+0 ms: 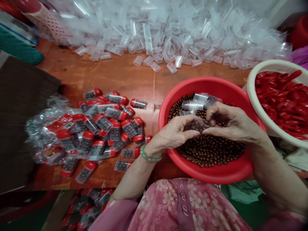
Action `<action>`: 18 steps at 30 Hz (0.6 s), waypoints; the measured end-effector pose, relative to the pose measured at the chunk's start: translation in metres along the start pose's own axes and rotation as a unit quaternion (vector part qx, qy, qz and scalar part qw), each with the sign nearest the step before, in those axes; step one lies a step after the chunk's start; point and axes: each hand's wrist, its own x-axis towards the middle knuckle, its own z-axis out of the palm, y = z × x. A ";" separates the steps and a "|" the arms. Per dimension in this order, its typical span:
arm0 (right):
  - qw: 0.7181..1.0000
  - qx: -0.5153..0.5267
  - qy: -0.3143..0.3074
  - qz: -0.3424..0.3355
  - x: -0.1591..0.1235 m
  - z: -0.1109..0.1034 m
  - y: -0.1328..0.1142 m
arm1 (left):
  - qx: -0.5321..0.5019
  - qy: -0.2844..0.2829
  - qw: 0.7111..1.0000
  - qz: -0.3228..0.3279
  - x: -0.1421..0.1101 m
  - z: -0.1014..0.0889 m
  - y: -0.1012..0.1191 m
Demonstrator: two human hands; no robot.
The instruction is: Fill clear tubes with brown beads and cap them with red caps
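My left hand (178,131) grips a clear plastic tube (198,124) with dark beads showing inside. At the tube's right end, the curled fingers and thumb of my right hand (228,123) close on its edge; whether they also hold a bead is hidden. Both hands are over a red basin (209,178) of shiny brown beads (211,150). Several other clear tubes (192,105) lie on the beads just beyond my fingers.
Left of the basin, red-capped tubes of beads (115,130) lie piled beside a clear plastic bag (39,128). Loose clear tubes (168,41) are heaped along the back. A white basin (251,83) of red caps (284,99) stands right. A dark box (21,118) borders the left.
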 end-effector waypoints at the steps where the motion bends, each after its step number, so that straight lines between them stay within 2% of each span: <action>1: 1.000 0.011 0.008 -0.001 0.000 0.001 0.000 | -0.017 0.002 1.000 0.000 0.000 0.000 0.000; 5: 0.999 0.027 0.033 -0.009 -0.002 0.003 -0.001 | -0.047 0.012 0.999 0.007 0.000 0.000 0.002; 9: 0.997 0.054 0.052 -0.001 -0.008 0.001 -0.001 | -0.018 0.039 0.998 0.047 0.000 0.001 0.003; 13: 0.992 0.065 0.111 -0.003 -0.011 -0.002 0.001 | 0.050 0.080 0.992 0.079 0.002 0.002 0.001; 18: 0.983 0.031 0.181 -0.012 -0.011 -0.006 0.003 | 0.013 0.076 0.994 0.073 0.001 0.003 0.004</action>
